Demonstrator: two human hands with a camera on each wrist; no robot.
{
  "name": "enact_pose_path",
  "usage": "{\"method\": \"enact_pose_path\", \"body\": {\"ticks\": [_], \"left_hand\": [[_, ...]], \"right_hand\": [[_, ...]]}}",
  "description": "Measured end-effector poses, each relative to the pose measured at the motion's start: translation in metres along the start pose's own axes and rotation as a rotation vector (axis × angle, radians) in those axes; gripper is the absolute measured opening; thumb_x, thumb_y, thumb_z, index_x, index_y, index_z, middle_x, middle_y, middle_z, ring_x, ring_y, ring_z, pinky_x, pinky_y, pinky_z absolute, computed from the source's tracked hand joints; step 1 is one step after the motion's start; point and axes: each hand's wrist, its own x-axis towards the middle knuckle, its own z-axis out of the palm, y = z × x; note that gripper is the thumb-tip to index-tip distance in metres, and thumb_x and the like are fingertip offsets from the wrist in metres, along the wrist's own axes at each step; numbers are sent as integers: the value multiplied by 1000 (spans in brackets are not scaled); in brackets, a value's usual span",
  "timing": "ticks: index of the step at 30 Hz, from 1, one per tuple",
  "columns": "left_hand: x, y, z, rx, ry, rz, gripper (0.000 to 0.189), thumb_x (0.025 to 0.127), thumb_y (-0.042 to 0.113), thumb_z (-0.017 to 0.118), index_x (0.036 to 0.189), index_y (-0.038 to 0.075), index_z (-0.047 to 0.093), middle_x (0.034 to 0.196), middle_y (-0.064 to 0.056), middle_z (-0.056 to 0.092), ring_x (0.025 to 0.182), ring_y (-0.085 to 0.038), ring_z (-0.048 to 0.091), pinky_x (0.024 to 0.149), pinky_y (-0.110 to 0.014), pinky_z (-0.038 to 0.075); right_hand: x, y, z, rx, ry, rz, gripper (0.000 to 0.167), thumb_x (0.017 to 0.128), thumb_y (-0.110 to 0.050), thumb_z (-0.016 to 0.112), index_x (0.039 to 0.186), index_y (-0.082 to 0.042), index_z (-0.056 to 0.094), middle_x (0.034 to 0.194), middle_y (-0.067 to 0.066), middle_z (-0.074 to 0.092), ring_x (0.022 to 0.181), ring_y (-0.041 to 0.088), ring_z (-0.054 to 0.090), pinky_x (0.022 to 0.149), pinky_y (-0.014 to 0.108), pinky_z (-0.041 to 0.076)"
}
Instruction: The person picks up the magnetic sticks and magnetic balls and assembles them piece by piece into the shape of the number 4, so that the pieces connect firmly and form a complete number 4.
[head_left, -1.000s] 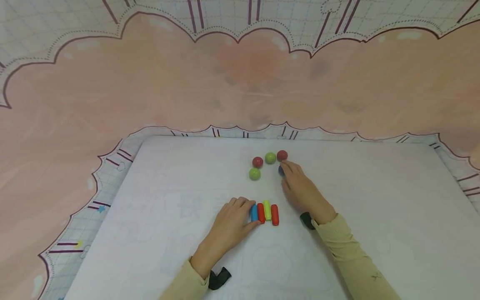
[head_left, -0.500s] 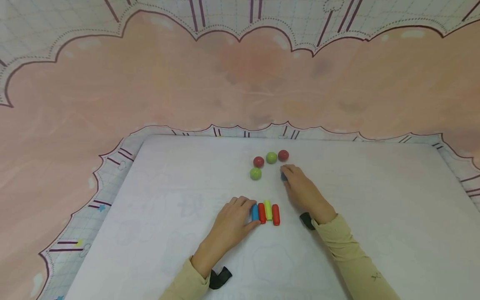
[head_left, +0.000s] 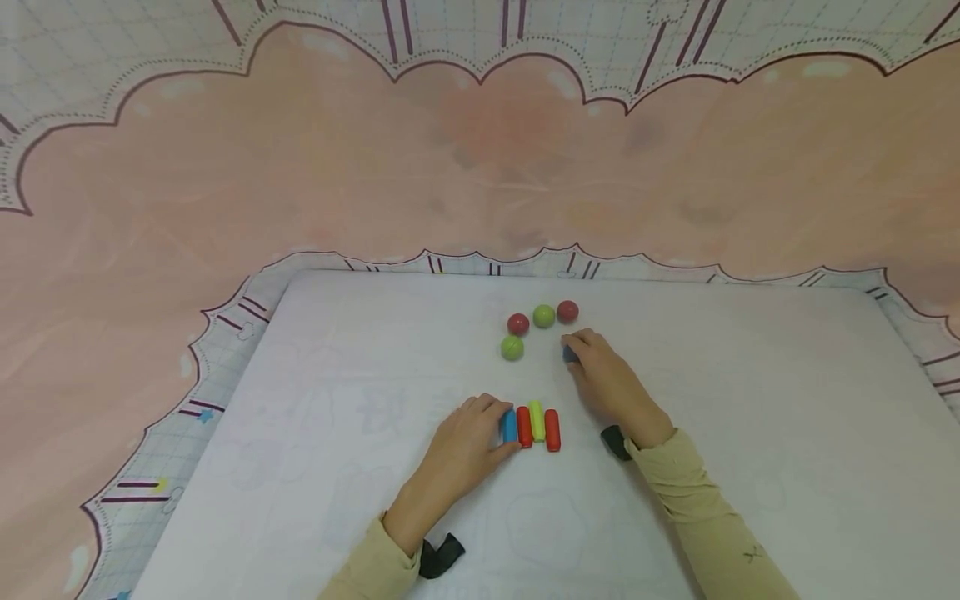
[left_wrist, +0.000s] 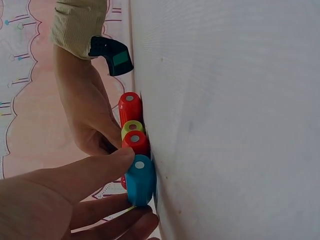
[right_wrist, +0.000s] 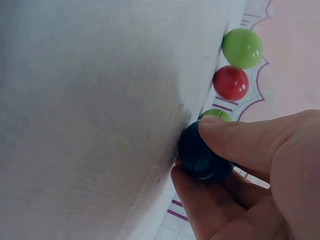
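Several short rounded toy rods stand side by side: a blue rod (head_left: pixel 509 426), a red rod (head_left: pixel 524 427), a yellow-green rod (head_left: pixel 537 421) and another red rod (head_left: pixel 552 430). Pale discs show on their ends in the left wrist view. My left hand (head_left: pixel 463 446) holds the blue rod at the row's left end, thumb at its near end and fingers beyond. Farther back, my right hand (head_left: pixel 606 377) pinches a dark blue ball (right_wrist: pixel 197 150) between thumb and fingers, low over the white surface. Fingers cover much of that ball in the head view.
Behind the rods lie a green ball (head_left: pixel 512 347), a red ball (head_left: pixel 518 324), a second green ball (head_left: pixel 543 316) and a second red ball (head_left: pixel 567 312), in a curve. The white tabletop (head_left: pixel 337 375) ends at a patterned backdrop (head_left: pixel 480 183).
My right hand has drawn the dark blue ball slightly toward me, away from the far red ball. My left hand stays at the rods, which keep their places.
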Motion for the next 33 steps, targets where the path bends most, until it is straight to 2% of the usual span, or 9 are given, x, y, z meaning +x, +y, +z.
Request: {"method": "enact_pose_path", "body": {"ticks": [7, 18, 26, 33], "left_hand": [[1, 0, -4, -59, 7, -22, 49, 84, 27, 81, 125, 6, 65, 118, -8, 65, 104, -21, 63, 90, -35, 58], [1, 1, -7, -96, 15, -22, 47, 85, 11, 78, 129, 4, 63, 122, -10, 64, 106, -24, 65, 92, -40, 57], [1, 1, -8, -119, -15, -45, 48, 83, 9, 80, 128, 8, 62, 117, -9, 68, 103, -25, 63, 92, -44, 57], [2, -3, -9, -120, 18, -13, 45, 86, 2, 75, 128, 13, 63, 116, -7, 67, 105, -24, 61, 93, -40, 56]], "right_hand": [[-1, 3, -2, 21, 8, 1, 43, 97, -4, 59, 139, 4, 51, 136, 21, 52, 128, 35, 51, 109, 49, 42], [-4, 5, -4, 20, 16, 23, 44, 96, -4, 61, 139, 2, 51, 135, 20, 53, 127, 33, 52, 108, 49, 43], [-7, 5, -6, 26, 4, 47, 46, 97, -6, 61, 141, 1, 50, 137, 19, 51, 128, 33, 51, 109, 49, 42], [-8, 7, -5, 37, 10, 39, 45, 98, -6, 60, 140, 2, 50, 137, 20, 51, 128, 34, 51, 109, 50, 42]]}}
